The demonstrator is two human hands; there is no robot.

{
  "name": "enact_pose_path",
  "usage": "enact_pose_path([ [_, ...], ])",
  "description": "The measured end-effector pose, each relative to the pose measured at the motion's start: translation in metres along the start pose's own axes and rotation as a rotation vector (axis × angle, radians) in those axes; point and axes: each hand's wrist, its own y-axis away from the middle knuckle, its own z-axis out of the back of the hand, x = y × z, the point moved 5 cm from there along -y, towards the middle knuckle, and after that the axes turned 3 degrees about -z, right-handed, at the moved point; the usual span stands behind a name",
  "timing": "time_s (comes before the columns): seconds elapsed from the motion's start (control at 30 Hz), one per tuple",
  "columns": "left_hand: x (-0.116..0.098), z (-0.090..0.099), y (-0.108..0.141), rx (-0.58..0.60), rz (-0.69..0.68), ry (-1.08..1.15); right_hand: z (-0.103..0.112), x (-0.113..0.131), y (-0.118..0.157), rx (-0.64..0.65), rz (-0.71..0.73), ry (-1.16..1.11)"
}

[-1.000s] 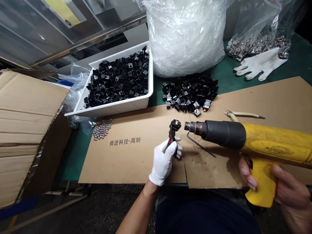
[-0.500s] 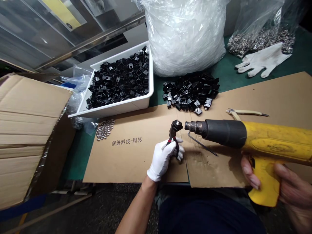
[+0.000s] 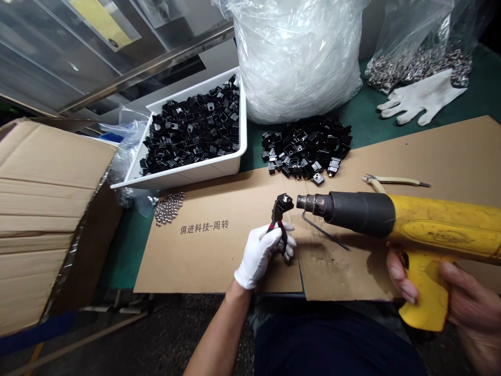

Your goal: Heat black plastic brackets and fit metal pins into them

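Observation:
My left hand (image 3: 263, 251), in a white glove, is closed round the handles of small pliers (image 3: 278, 215). A black block (image 3: 285, 200) with a metal piece on it sits in the jaws. Just right of that block is the metal nozzle (image 3: 313, 203) of a yellow heat gun (image 3: 442, 224), a small gap apart. My bare right hand (image 3: 438, 292) grips the gun's handle. Under the nozzle a bent metal rod (image 3: 326, 231) lies on the cardboard (image 3: 230, 261). Behind the pliers is a pile of black blocks (image 3: 307, 149).
A white bin (image 3: 183, 176) of black parts stands back left, near small metal pieces (image 3: 169, 208). Large plastic bag (image 3: 297, 57), bag of metal parts (image 3: 418, 65), loose glove (image 3: 422, 99) lie behind. Cutters (image 3: 395, 181) rest beyond the gun; an open carton (image 3: 47, 209) is at left.

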Motion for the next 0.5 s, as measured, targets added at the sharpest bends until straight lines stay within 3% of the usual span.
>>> enact_pose_path([
  [0.5,-0.0002,0.0005,-0.0006,0.024,0.011,-0.008,0.0064,0.0,-0.0022,0.092,-0.005,0.057],
])
